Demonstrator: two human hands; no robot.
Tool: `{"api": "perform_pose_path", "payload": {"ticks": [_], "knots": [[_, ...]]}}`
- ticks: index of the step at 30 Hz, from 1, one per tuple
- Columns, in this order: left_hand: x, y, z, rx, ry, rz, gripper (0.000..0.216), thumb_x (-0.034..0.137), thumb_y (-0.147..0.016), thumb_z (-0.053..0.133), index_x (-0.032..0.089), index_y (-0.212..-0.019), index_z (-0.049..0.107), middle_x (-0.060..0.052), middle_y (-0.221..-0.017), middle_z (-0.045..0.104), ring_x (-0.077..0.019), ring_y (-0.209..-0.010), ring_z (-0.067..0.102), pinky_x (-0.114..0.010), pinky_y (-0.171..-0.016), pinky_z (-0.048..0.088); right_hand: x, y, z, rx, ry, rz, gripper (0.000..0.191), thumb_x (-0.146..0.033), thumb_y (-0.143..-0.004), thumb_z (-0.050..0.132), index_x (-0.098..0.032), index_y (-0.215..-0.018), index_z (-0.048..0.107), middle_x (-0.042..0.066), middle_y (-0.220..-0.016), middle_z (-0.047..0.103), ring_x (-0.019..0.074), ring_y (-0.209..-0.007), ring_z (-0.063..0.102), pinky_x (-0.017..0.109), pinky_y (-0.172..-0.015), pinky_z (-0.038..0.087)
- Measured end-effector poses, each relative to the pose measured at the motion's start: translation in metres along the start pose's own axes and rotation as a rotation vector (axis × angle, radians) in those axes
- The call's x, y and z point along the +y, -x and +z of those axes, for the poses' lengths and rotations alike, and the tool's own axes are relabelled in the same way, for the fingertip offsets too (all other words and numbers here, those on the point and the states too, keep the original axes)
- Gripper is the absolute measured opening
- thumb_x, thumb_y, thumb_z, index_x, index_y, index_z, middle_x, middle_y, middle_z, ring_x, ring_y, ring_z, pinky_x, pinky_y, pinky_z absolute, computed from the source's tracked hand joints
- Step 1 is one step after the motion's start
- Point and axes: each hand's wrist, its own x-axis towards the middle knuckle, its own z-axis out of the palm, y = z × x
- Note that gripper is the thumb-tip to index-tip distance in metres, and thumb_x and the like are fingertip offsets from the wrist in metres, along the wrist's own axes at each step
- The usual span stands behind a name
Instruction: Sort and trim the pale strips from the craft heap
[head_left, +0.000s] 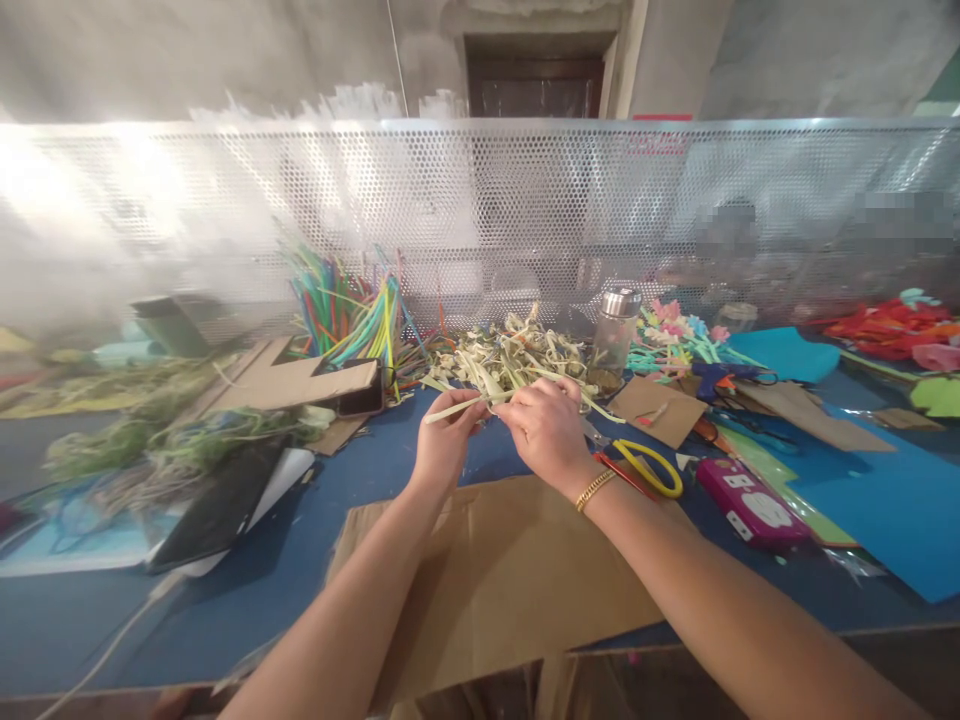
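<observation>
Pale green leaf strips [454, 410] are pinched between the fingers of my left hand [448, 430]. Close beside it, my right hand [544, 425] has its fingers closed on the same strips, which stick out on both sides. Just beyond both hands lies a tangled pile of pale, dry-looking strips [510, 350]. Scissors with yellow and orange handles [651, 468] lie beside my right wrist, partly hidden by it. Below my forearms a flat brown cardboard sheet [525, 570] lies on the blue table [345, 500].
At the back stand colourful pipe cleaners [337, 310] and a glass bottle [616, 330] with a metal lid. A magenta device [750, 503], a blue glue gun [727, 380] and blue sheets [885, 500] lie right. Left are a dark tablet-like slab [225, 510] and cut cardboard [300, 385].
</observation>
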Motion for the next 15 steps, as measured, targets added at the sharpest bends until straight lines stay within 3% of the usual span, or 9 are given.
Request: {"api": "perform_pose_path", "payload": {"ticks": [7,15], "knots": [[-0.008,-0.002,-0.002,-0.091,0.032,-0.021,0.031,0.036,-0.058,0.082,0.014,-0.075,0.069,-0.002,-0.072,0.067,-0.0119,-0.066,0.057,-0.025,-0.066,0.046,0.004,0.0,0.005,-0.021,-0.098,-0.021,0.025,-0.025,-0.093,0.052,-0.029,-0.084,0.074,0.002,-0.081,0.069,0.0193,-0.084,0.047,0.039,-0.081,0.02],[-0.014,-0.004,-0.002,-0.081,0.058,-0.047,0.025,0.034,-0.063,0.079,0.015,-0.074,0.067,-0.002,-0.072,0.067,-0.0116,-0.069,0.059,-0.026,-0.073,0.048,0.01,0.0,0.008,-0.026,-0.23,0.058,0.015,-0.028,-0.09,0.06,-0.029,-0.085,0.074,-0.001,-0.081,0.071,0.0189,-0.084,0.051,0.038,-0.083,0.021]]}}
